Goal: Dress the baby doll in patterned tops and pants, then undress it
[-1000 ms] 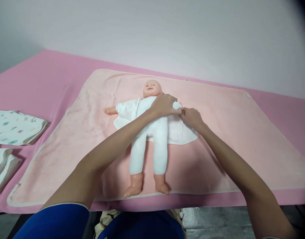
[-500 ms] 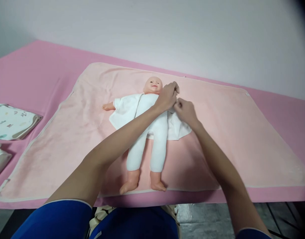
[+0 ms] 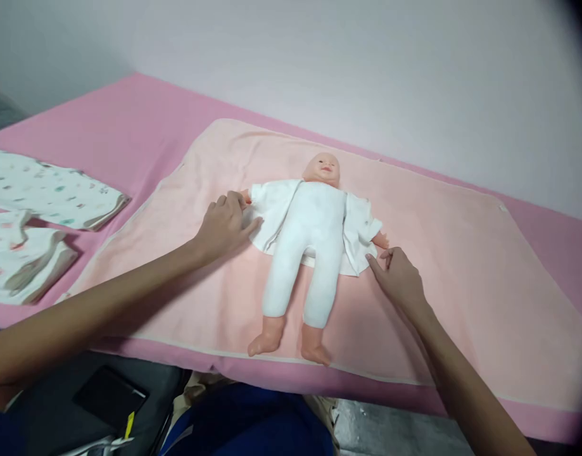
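Observation:
A baby doll (image 3: 314, 253) lies on its back, its head pointing away from me and its body and legs in white cloth. A small white baby jacket (image 3: 274, 202) is spread open beneath it, with both doll arms in the sleeves and the doll's hands sticking out. Beside the doll's hand on the left, my left hand (image 3: 224, 221) is open, thumb apart from the fingers, close to the jacket's edge. My right hand (image 3: 399, 272) is open by the other sleeve cuff, its thumb near the jacket's lower corner (image 3: 366, 263). Whether either hand touches the cloth is hard to tell.
The doll lies on a peach blanket (image 3: 442, 266) over a pink-covered table (image 3: 162, 114). Folded printed baby clothes (image 3: 48, 190) rest at the left. A grey-white wall (image 3: 366, 69) rises behind the table. Below the front edge, a black flat object (image 3: 111, 396) lies on a dark seat.
Both hands have left the sleeve on the right and moved apart, the left across to the doll's other side. The doll's hand on the right now shows beyond the cuff. The view has shifted left.

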Motion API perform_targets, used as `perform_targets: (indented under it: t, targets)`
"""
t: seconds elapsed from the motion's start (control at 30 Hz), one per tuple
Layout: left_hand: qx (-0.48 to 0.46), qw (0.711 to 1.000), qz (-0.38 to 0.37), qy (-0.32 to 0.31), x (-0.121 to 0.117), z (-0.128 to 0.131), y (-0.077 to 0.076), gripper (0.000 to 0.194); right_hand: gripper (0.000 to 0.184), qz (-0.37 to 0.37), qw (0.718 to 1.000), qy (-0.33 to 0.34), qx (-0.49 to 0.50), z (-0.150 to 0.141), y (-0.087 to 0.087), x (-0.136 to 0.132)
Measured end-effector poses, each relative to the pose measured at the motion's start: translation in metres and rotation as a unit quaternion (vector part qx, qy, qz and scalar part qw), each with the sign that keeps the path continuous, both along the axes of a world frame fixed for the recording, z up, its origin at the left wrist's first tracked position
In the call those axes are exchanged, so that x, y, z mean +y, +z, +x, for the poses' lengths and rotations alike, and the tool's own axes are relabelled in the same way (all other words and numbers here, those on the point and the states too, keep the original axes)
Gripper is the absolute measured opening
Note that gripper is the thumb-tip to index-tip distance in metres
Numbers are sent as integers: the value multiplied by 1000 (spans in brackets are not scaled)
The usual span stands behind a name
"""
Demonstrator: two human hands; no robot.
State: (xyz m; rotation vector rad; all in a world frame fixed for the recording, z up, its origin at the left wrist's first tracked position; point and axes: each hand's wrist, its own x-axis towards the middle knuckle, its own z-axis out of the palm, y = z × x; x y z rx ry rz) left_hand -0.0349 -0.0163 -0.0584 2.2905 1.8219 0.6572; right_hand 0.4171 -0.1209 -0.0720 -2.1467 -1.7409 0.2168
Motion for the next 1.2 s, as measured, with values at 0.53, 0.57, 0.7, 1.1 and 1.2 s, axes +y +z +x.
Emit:
perform_targets:
  t: [0.53, 0.57, 0.7, 1.1, 1.2]
  targets:
    - [-55, 987, 70, -136, -18, 38, 43, 24, 9, 135, 916, 378, -13, -132, 59, 14]
    - [-45, 995, 51, -75, -17, 25, 35, 29, 13, 143, 922, 359, 21, -124, 50, 8]
    - [1, 996, -88, 27, 1, -17, 12, 41, 15, 114, 940, 305, 103, -89, 22, -12]
    - [-106, 910, 156, -369, -29, 51, 35, 4, 11, 174, 918, 357, 17, -73, 4, -27]
    - [-108, 916, 157, -353, -36, 47, 16, 14, 18, 185, 927, 321, 63, -82, 19, -29]
